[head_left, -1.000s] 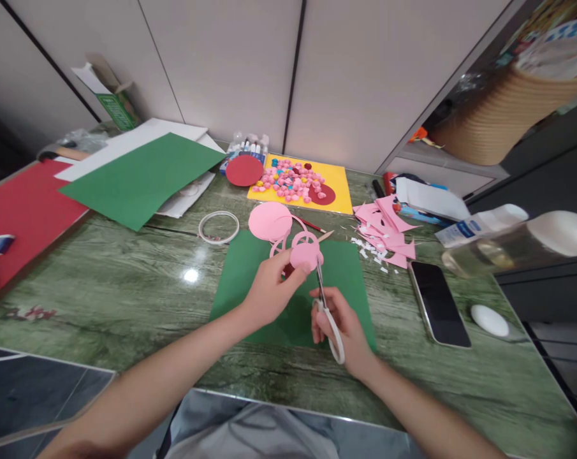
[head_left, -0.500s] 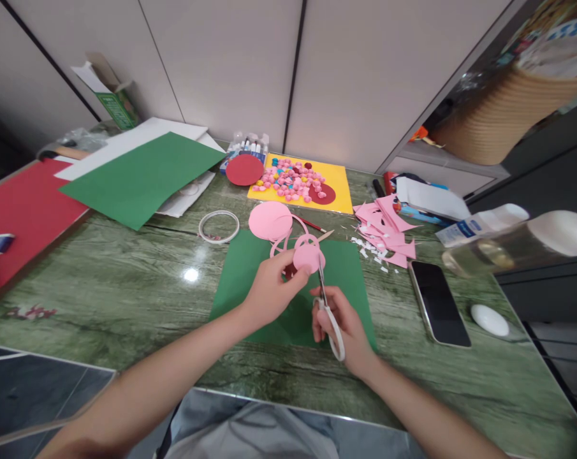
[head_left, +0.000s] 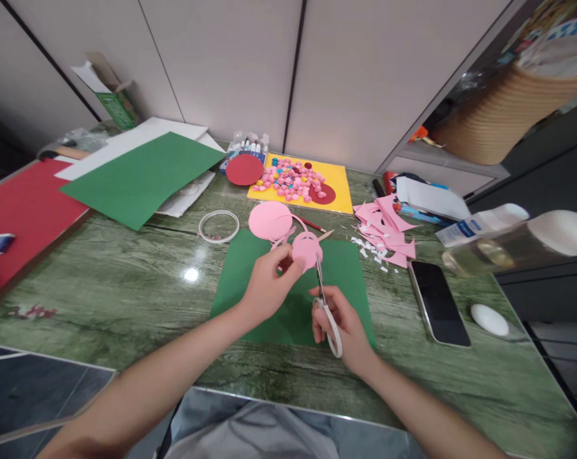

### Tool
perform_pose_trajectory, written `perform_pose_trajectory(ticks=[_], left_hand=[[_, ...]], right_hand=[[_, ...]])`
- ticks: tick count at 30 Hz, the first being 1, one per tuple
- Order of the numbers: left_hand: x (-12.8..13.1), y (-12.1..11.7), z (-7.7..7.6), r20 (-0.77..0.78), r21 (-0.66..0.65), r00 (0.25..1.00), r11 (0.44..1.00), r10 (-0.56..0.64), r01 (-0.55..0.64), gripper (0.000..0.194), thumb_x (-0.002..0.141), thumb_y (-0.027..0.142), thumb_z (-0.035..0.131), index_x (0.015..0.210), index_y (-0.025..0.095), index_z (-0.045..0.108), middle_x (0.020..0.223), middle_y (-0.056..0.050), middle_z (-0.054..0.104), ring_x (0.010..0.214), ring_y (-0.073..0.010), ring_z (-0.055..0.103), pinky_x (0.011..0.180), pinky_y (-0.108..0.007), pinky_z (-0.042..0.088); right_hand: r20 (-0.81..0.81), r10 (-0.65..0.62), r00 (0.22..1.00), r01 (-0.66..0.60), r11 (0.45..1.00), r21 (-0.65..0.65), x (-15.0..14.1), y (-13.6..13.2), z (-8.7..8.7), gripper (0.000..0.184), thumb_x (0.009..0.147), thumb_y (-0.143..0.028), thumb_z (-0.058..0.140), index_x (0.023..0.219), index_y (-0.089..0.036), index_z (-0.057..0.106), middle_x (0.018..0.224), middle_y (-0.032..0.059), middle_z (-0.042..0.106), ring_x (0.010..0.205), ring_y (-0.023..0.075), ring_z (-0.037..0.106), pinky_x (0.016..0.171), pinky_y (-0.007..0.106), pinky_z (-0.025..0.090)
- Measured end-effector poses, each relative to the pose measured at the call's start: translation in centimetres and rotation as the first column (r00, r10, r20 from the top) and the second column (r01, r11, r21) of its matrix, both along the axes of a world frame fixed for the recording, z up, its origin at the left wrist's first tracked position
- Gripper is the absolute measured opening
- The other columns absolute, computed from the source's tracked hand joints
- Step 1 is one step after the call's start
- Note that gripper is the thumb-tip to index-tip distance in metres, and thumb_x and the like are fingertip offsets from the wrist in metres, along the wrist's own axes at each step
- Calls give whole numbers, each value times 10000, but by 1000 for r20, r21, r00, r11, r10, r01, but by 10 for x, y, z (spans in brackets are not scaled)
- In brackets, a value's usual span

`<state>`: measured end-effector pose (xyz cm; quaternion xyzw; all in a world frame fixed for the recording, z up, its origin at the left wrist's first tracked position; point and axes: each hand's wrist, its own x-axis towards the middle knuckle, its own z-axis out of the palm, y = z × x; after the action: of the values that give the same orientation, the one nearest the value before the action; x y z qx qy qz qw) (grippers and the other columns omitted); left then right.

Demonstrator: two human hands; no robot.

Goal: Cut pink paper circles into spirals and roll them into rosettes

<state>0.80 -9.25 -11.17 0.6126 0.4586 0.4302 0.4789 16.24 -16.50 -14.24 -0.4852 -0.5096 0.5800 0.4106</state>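
Note:
My left hand (head_left: pixel 275 280) pinches a small pink paper circle (head_left: pixel 306 248) by its lower left edge, above a green paper sheet (head_left: pixel 292 319). In my right hand (head_left: pixel 338 322) are white-handled scissors (head_left: pixel 333 331), their blades pointing away from me against the circle's right edge. Thin curled pink strips (head_left: pixel 284 237) lie behind the circle, partly covered by it and my left fingers. A larger pink circle (head_left: pixel 270 220) lies just beyond, with a red pencil (head_left: pixel 314 224) to its right.
Pink scraps (head_left: pixel 386 229) and white bits lie right of the green sheet, near a phone (head_left: pixel 438 303) and a white oval object (head_left: pixel 489 320). A white ring (head_left: pixel 219 227) is at left. Small pink balls (head_left: pixel 292 182) cover a yellow sheet (head_left: pixel 338 182) at the back.
The pink circle has turned and shifted slightly left in my left hand. The curled strip beside it has changed position. My right hand with the scissors has barely moved.

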Motion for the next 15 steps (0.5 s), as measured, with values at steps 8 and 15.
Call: perform_pose_trajectory(ticks=[8,15], left_hand=[[1,-2,3,47,-19,999,1000,-24,25,212,839,335,430,714,173,488,632,19,488,620,-121,457,616,-239,362],[-1,-3,6,-52,-5,988,989,-146,146,245,861,340,395,704,169,474,620,24,462,609,-116,430,582,-235,316]], right_hand=[[-13,-9,1000,9,1000,-4,-1,0,0,250,840,-385,500,1019,-214,459,595,-72,448,425,65,459,418,191,348],[-29,19,999,-17,998,61,2,0,-3,270,860,-403,471,1059,-225,430,634,-57,449,486,80,467,474,215,364]])
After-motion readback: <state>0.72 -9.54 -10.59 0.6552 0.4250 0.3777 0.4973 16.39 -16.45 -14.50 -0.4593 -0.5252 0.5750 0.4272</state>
